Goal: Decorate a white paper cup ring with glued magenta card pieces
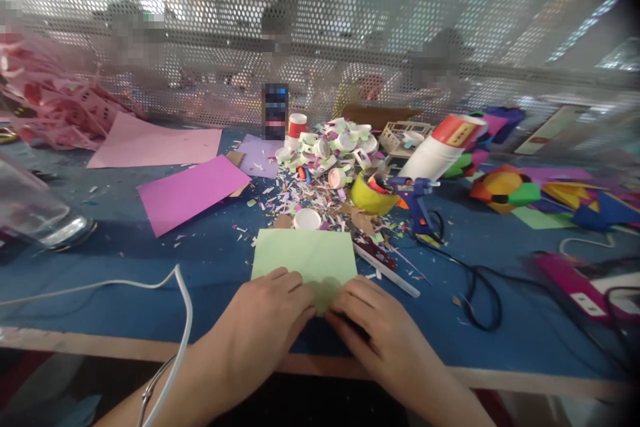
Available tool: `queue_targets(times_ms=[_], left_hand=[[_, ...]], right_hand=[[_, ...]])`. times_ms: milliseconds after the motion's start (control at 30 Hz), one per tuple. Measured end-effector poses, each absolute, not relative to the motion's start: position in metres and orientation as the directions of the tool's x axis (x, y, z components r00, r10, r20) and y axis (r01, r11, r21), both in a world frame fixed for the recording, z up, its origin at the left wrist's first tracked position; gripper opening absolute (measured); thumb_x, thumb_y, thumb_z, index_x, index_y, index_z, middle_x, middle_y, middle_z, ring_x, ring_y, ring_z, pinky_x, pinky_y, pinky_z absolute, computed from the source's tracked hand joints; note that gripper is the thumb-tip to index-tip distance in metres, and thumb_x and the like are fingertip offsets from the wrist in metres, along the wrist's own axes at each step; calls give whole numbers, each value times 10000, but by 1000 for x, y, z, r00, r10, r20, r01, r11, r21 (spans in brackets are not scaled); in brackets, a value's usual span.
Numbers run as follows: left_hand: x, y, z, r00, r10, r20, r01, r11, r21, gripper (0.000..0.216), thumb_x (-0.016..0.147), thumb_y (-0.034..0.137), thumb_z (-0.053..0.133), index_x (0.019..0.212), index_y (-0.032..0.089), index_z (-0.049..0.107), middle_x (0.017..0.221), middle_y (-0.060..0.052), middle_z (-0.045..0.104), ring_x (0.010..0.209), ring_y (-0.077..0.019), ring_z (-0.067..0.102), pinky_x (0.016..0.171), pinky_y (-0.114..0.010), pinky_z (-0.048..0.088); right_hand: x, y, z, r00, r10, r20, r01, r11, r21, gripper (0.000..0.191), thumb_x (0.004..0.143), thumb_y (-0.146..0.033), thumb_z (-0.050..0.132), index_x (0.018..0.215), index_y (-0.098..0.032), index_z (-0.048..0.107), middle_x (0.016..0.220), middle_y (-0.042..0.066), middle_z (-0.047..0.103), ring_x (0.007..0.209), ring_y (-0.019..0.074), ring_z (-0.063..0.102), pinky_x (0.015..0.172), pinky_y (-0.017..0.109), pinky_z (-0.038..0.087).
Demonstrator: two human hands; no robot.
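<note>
A light green sheet of paper [305, 252] lies in front of me near the table's front edge. Both of my hands are at its near edge. My left hand [273, 313] has its fingers curled and closed on the left part of that edge. My right hand [373, 317] pinches the edge just beside it, the fingertips of both hands almost meeting. My palms hide the near corners. Just beyond the sheet sits a small white round lid [307, 219]. A pale stick-like tool [387, 270] lies to the right of the sheet.
Paper scraps surround a pile of small white-and-green paper pieces [345, 143]. A blue glue gun [416, 200] with a black cord stands by a yellow tape roll [373, 193]. Magenta paper [193, 193], a clear glass [45, 213] and a power strip [585, 287] lie around. A white cable crosses my left forearm.
</note>
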State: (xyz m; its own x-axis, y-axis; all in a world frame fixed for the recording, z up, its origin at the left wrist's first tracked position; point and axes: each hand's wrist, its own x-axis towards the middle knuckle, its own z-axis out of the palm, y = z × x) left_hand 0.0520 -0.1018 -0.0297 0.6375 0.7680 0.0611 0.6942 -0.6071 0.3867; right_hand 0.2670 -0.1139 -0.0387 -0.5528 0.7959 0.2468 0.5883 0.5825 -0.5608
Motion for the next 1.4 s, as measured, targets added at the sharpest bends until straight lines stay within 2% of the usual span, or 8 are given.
queue_targets(times_ms=[367, 633, 800, 967, 1167, 1400], left_hand=[[39, -99, -33, 537, 837, 104, 692, -508, 513, 166, 947, 173, 581, 782, 170, 595, 801, -25, 655, 743, -176, 614, 656, -300, 460], [18, -103, -35, 471, 876, 102, 728, -451, 517, 223, 1000, 243, 522, 789, 186, 567, 799, -17, 613, 795, -187, 571, 718, -317, 437], [14, -104, -31, 506, 857, 91, 696, -469, 544, 250, 1018, 224, 491, 778, 180, 545, 797, -12, 591, 791, -188, 509, 757, -336, 396], [12, -103, -31, 509, 855, 95, 719, -483, 499, 281, 1016, 282, 515, 759, 174, 555, 796, -24, 596, 792, -200, 475, 776, -360, 373], [1, -103, -42, 426, 895, 134, 800, -441, 406, 320, 993, 386, 546, 744, 187, 571, 784, -39, 599, 823, -227, 472, 737, -358, 341], [-5, -106, -47, 418, 897, 142, 798, -438, 414, 321, 1005, 400, 519, 773, 185, 577, 819, -38, 591, 850, -227, 453, 774, -379, 327]], right_hand=[[275, -113, -42, -487, 840, 238, 618, 525, -585, 166, 991, -188, 532, 848, -201, 614, 831, 33, 628, 805, 194, 594, 697, 325, 475], [279, -112, -40, -462, 860, 217, 644, 494, -585, 189, 1003, -215, 527, 824, -205, 585, 810, 29, 612, 789, 183, 589, 687, 307, 449], [280, -112, -40, -450, 871, 195, 661, 472, -584, 189, 1005, -240, 533, 827, -202, 582, 820, 28, 609, 796, 180, 578, 701, 309, 438], [279, -111, -41, -440, 877, 194, 675, 465, -573, 206, 1009, -254, 529, 814, -200, 562, 808, 21, 595, 782, 174, 565, 696, 306, 420], [278, -112, -42, -418, 883, 215, 716, 466, -520, 235, 998, -273, 549, 776, -198, 541, 771, 18, 578, 756, 180, 552, 686, 311, 404], [279, -110, -43, -421, 880, 220, 727, 473, -498, 241, 997, -285, 552, 772, -198, 544, 768, 18, 584, 749, 182, 552, 684, 307, 399]])
